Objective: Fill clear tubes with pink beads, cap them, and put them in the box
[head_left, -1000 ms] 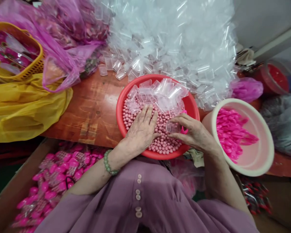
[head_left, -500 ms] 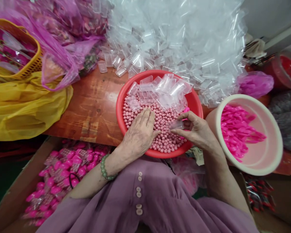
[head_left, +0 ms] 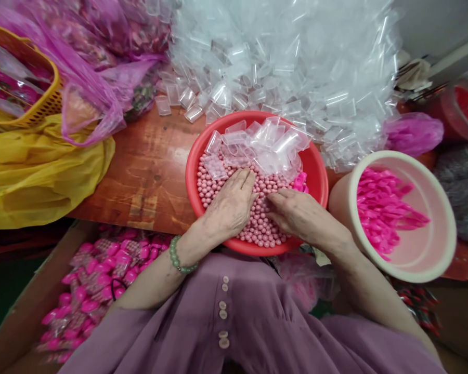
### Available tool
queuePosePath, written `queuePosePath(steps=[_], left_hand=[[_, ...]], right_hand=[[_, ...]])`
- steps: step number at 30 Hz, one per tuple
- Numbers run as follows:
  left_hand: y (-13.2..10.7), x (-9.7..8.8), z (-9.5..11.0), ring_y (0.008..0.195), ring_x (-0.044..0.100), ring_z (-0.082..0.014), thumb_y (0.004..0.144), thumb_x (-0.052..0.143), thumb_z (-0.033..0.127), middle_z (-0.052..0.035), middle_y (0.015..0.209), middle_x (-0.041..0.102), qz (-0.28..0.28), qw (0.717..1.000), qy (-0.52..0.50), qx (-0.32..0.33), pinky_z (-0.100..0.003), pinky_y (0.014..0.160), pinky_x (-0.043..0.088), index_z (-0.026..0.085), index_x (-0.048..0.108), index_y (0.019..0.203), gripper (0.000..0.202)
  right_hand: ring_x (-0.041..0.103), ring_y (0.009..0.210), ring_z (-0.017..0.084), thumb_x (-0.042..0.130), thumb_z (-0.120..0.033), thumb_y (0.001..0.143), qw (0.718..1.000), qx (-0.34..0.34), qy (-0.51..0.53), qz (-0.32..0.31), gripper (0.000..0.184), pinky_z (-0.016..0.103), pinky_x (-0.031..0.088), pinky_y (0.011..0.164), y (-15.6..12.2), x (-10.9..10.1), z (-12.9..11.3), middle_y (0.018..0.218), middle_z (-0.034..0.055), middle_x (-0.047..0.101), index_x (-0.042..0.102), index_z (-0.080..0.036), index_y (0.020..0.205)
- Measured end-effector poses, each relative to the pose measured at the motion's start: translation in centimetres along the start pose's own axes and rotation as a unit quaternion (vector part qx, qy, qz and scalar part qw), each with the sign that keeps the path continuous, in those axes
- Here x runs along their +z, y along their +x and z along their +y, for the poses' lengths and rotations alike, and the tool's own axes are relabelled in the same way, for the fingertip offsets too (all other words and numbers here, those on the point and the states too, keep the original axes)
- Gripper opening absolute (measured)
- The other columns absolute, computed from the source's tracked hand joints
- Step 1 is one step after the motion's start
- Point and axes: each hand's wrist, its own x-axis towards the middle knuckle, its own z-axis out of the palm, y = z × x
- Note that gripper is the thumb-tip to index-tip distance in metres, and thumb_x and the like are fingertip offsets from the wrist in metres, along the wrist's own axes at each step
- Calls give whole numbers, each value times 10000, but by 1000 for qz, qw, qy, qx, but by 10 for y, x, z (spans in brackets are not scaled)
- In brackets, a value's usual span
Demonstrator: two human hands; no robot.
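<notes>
A red bowl [head_left: 191, 171] on the wooden table [head_left: 148, 171] holds small pink balls [head_left: 257, 228] and, at its far side, a pile of small clear plastic cups [head_left: 265, 145]. My left hand [head_left: 232, 202] lies flat, palm down, on the balls with its fingers stretched out. Beside it my right hand [head_left: 296, 213] is turned palm down over the balls, fingers curled in toward the left hand. The clear cup it held a moment ago is hidden under the palm. A bright pink plastic piece [head_left: 300, 182] shows just behind the right hand.
A pale pink tub [head_left: 448, 228] of pink plastic pieces [head_left: 382, 208] stands right of the bowl. A big heap of clear cups [head_left: 296, 62] fills the back. Left are a yellow basket [head_left: 42, 104], a yellow bag [head_left: 42, 176] and pink bags [head_left: 101, 52]. Below the table edge a box holds pink packets [head_left: 93, 280].
My right hand, which held a clear cup up between its fingers, has turned palm down onto the balls, hiding the cup. My left hand slid slightly forward over the balls.
</notes>
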Motion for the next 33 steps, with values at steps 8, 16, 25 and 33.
queuePosePath(steps=[8, 16, 25, 33], left_hand=[[6, 3, -9, 1374, 481, -285, 976, 290, 203, -263, 1420, 525, 13, 998, -55, 10, -507, 1164, 384, 5, 484, 1336, 455], [6, -21, -10, 1439, 404, -223, 998, 324, 331, -200, 1535, 422, -17, 977, -213, -27, -425, 1211, 317, 60, 354, 1474, 548], [10, -25, -16, 1345, 523, -262, 908, 571, 326, -187, 1438, 547, 7, 957, -290, 16, -439, 1150, 400, 90, 460, 1424, 579], [10, -25, -10, 973, 705, -208, 892, 613, 349, -87, 1093, 754, 12, 950, -312, -28, -344, 928, 538, 143, 675, 1190, 368]], right_hand=[[612, 809, 239, 477, -171, 910, 993, -38, 71, 88, 49, 343, 473, 737, 29, 21, -10, 864, 115, 636, 522, -165, 894], [662, 974, 256, 480, -256, 942, 922, -80, 300, 232, 294, 423, 543, 834, 38, 41, 0, 1104, 138, 668, 459, -186, 1227], [615, 1192, 234, 510, -188, 930, 881, -125, 362, 278, 472, 426, 518, 998, 31, 35, 5, 1319, 147, 616, 426, -195, 1395], [666, 1151, 211, 488, -243, 967, 866, -94, 423, 250, 318, 404, 536, 1008, 25, 31, 5, 1195, 75, 718, 633, -246, 1249]])
